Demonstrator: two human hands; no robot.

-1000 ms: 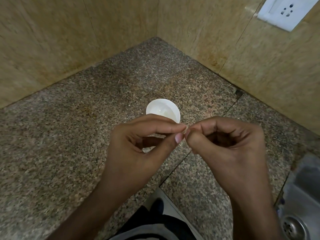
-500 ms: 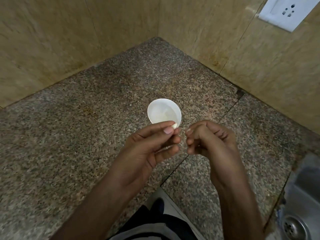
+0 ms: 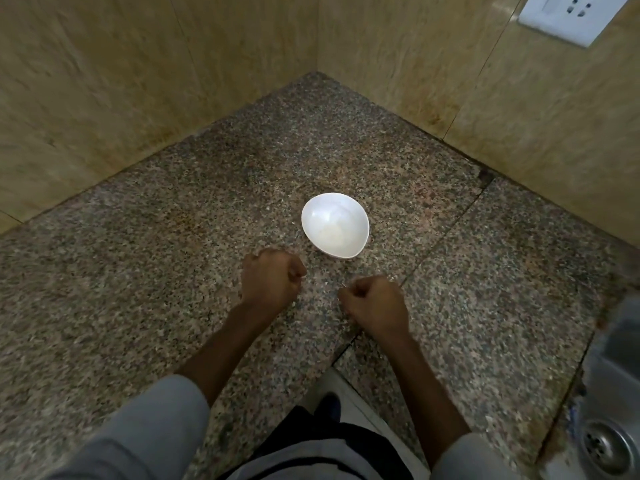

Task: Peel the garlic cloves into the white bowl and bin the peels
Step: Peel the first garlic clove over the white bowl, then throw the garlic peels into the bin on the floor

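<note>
Finding the left hand (image 3: 270, 277) balled into a fist, fingers tucked under, on the near side of the white bowl (image 3: 313, 220) and a little left of it, not touching it. Finding the right hand (image 3: 374, 303) fisted likewise, nearer than the bowl and slightly right, apart from the left. Cannot tell of anything enclosed in either fist. Noting pale, blurred contents low inside the bowl, upright on the speckled granite counter (image 3: 138, 271). Seeing a white socket plate (image 3: 568, 15) far beyond-right of the bowl, a steel sink drain (image 3: 602, 445) far near-right.

Bowl (image 3: 318, 216) on counter (image 3: 138, 271), sink (image 3: 613, 382) rightward.
</note>
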